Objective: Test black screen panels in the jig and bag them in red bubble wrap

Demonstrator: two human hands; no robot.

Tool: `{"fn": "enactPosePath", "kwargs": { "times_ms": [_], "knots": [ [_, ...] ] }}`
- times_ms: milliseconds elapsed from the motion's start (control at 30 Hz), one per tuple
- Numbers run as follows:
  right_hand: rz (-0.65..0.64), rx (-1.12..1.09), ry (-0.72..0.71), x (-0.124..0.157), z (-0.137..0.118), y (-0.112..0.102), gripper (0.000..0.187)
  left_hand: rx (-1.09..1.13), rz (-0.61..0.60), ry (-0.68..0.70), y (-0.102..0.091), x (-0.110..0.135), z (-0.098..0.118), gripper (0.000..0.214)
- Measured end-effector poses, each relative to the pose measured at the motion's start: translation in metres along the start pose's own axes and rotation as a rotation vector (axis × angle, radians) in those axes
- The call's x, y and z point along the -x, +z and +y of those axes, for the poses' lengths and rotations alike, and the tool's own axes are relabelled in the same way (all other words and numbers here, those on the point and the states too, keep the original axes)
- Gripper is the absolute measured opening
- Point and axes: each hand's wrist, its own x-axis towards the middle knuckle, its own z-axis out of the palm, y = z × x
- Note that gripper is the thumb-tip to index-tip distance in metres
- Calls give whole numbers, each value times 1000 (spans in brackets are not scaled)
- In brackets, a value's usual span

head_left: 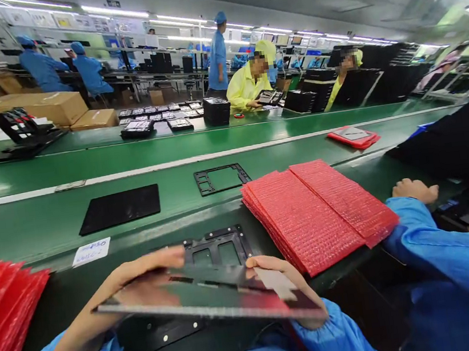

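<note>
Both my hands hold a flat glossy panel (207,297) tilted in front of me, low in the view. My left hand (144,274) grips its left edge, fingers curled over the top. My right hand (289,283) grips its right end, thumb on the surface near a pale tab. Behind the panel a black frame fixture (218,245) with cut-out windows lies on the bench edge. A fanned stack of red bubble-wrap bags (317,210) lies just right of my right hand.
More red bags (1,310) pile at the left. A black mat (120,208), a black frame (221,178) and a red-bagged item (354,136) lie on the green conveyor (170,149). A neighbour's blue sleeve and hand (413,191) reach in at the right. Workers stand beyond.
</note>
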Motion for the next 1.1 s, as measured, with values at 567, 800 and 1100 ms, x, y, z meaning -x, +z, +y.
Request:
{"fn": "enactPosePath", "kwargs": {
  "times_ms": [567, 800, 1100],
  "knots": [
    [-58, -91, -150, -59, 7, 5, 43, 231, 109, -517, 11, -25, -6, 43],
    [22, -99, -236, -62, 17, 1, 41, 293, -78, -518, -16, -70, -35, 82],
    [11, -198, -187, -65, 24, 1, 28, -463, 184, -288, 21, -225, -87, 71]
  ]
}}
